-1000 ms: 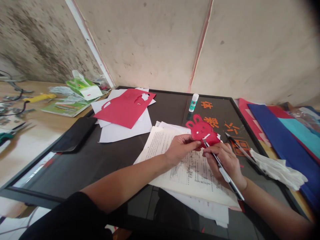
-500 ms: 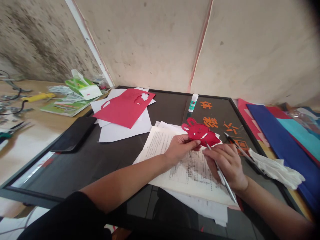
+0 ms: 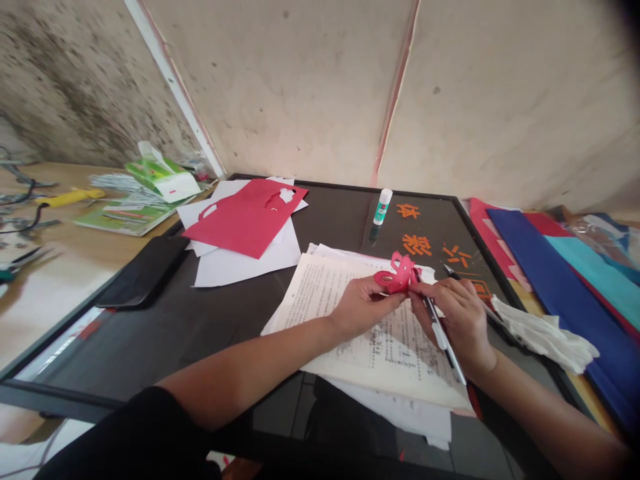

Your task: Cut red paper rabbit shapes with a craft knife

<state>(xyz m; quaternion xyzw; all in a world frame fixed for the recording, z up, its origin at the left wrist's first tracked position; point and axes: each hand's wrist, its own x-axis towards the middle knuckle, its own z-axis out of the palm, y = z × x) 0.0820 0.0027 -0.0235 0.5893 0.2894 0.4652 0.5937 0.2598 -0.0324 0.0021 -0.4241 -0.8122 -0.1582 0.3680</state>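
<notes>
A red paper cutout (image 3: pixel 394 280) with looped, ear-like parts is pinched in my left hand (image 3: pixel 365 303), above the printed pages (image 3: pixel 320 287). My right hand (image 3: pixel 457 317) holds a slim silver-and-black pen-like tool (image 3: pixel 445 343), its upper end close to the cutout. The fingertips of both hands meet at the cutout's lower edge, and the tool's tip is hard to make out there. The cutout looks bent. Behind the hands a glue stick (image 3: pixel 383 207) stands upright on the dark glossy board (image 3: pixel 335 220).
Red paper (image 3: pixel 245 220) with cut holes lies over white sheets at the back left, near a black phone (image 3: pixel 145 272). Orange paper characters (image 3: pixel 417 245), a pen and a white glove (image 3: pixel 545 333) are at right. Coloured sheets (image 3: pixel 540 267) lie beyond the board's right edge.
The red cutout has turned and bent between my hands, and its flat face no longer shows. My right hand has come closer to my left. The view has shifted slightly.
</notes>
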